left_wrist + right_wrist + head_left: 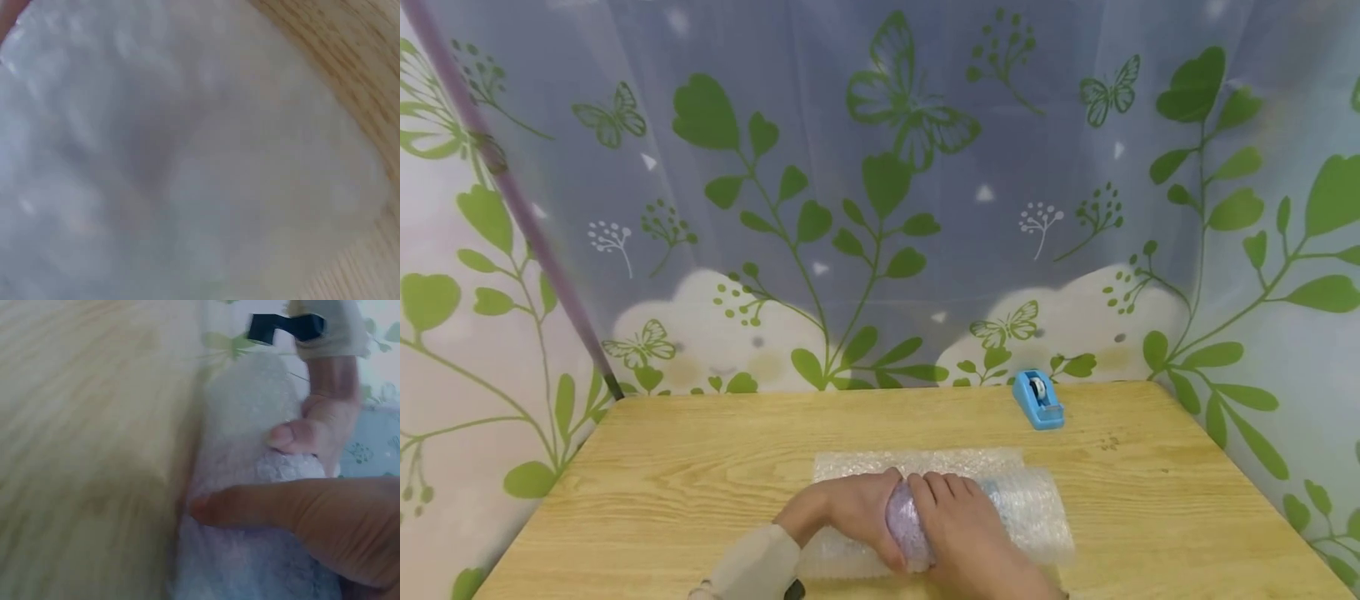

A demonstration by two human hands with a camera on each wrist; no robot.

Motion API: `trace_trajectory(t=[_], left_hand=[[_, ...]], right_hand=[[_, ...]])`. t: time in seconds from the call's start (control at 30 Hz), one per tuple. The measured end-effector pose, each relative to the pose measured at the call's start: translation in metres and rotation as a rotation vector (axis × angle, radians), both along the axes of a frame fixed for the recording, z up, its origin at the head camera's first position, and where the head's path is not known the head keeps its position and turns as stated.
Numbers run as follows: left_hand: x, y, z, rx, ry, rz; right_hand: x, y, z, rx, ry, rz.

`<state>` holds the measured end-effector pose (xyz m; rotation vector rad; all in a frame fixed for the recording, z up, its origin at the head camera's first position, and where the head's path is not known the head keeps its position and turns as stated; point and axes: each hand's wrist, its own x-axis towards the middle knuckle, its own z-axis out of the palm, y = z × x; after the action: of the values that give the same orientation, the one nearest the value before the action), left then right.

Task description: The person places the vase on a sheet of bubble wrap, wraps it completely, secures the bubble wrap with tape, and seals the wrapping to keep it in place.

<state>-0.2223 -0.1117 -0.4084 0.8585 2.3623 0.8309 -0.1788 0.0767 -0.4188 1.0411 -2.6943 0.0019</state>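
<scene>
A roll of clear bubble wrap [1037, 517] lies crosswise near the front of the table, with something purple [907, 525] showing through its middle. My left hand [859, 510] grips the roll just left of the purple part, thumb toward me and fingers over the far side. Close beside it, my right hand [958, 521] holds the roll from above. In the right wrist view both thumbs press on the near side of the wrapped bundle [247, 400]. Blurred bubble wrap [206, 162] fills most of the left wrist view. What exactly is wrapped inside cannot be made out.
A flat stretch of bubble wrap [917, 458] shows behind the roll. Toward the back right of the wooden table [700, 467] stands a blue tape dispenser [1040, 404]. A leaf-patterned curtain [880, 250] hangs behind the table and along its sides.
</scene>
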Motion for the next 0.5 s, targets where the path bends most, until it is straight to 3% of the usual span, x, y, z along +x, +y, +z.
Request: trace_trajectory(t=[0.13, 0.23, 0.4, 0.5], left_hand=[[-0.009, 0.0, 0.0, 0.14, -0.161, -0.1], [-0.011, -0.001, 0.0, 0.187, -0.258, -0.151], [-0.008, -0.002, 0.0, 0.209, -0.325, -0.152], [-0.004, -0.002, -0.002, 0.206, -0.28, -0.128]], right_hand=[[-0.006, 0.003, 0.007, 0.006, -0.091, 0.02], [-0.008, 0.005, 0.009, 0.009, -0.131, 0.042], [-0.011, 0.005, 0.012, 0.023, -0.171, 0.072], [-0.012, 0.004, 0.015, 0.05, -0.195, 0.081]])
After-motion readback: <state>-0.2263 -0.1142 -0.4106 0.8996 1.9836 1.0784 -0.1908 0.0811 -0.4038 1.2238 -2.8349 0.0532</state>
